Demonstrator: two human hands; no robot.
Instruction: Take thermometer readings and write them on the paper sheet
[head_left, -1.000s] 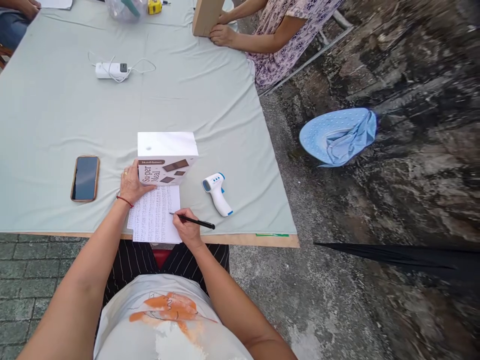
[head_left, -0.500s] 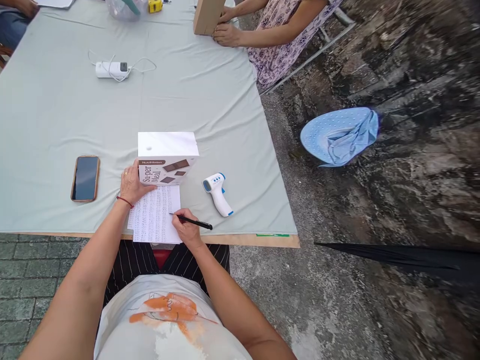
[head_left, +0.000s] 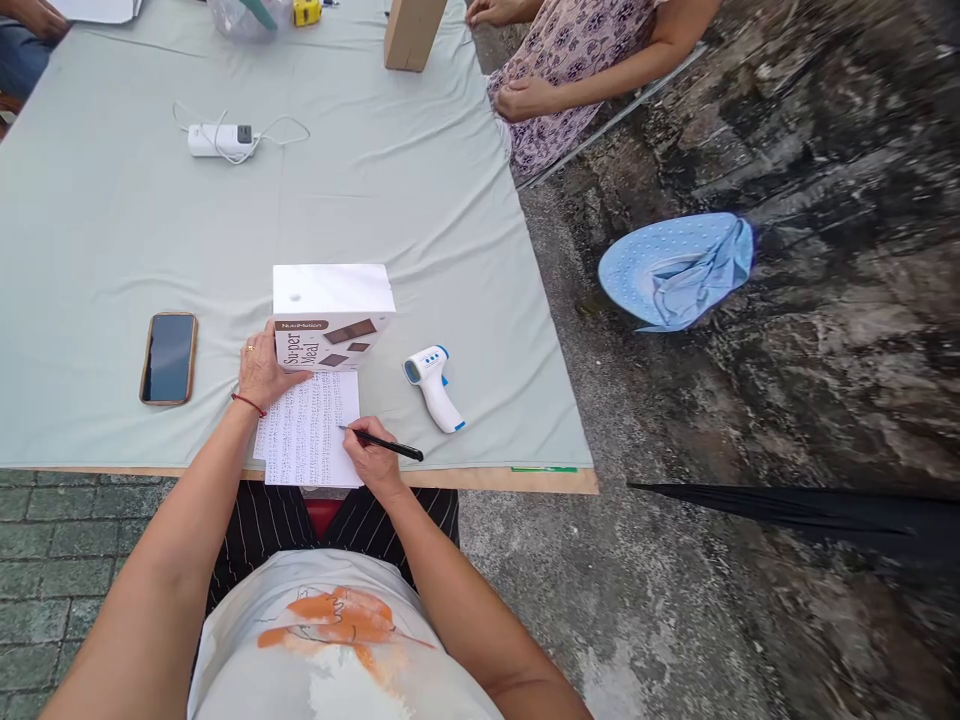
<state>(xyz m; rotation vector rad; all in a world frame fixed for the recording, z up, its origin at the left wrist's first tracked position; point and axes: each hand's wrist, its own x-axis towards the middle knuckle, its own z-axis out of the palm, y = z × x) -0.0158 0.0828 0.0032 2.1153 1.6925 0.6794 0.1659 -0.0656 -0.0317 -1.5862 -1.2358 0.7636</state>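
Observation:
A white box with "NutriMotion Super Meal" print (head_left: 333,290) stands upright at the table's near side. My left hand (head_left: 262,370) grips its lower left corner, thumb along the front bottom edge and other fingers partly hidden by the side. Under that thumb lie overlapping sheets of paper (head_left: 311,430) covered in small rows of writing or print. In my right hand (head_left: 373,462) is a black pen (head_left: 394,445), fingers closed around it, its tip at the right part of the top sheet. A white-and-blue infrared thermometer (head_left: 435,388) lies to the right.
Left of the sheets is a phone (head_left: 169,358). Farther back lie a white power strip with a cord (head_left: 221,140), a plastic bag (head_left: 251,15), a yellow tape measure (head_left: 306,12) and a cardboard box (head_left: 412,35). A co-worker's hand (head_left: 525,98) is at the right edge; a blue hat (head_left: 675,270) is beyond.
The co-worker at the far right has let go of the cardboard box and drawn both hands back to the right. My hands, the pen and the white box look unmoved.

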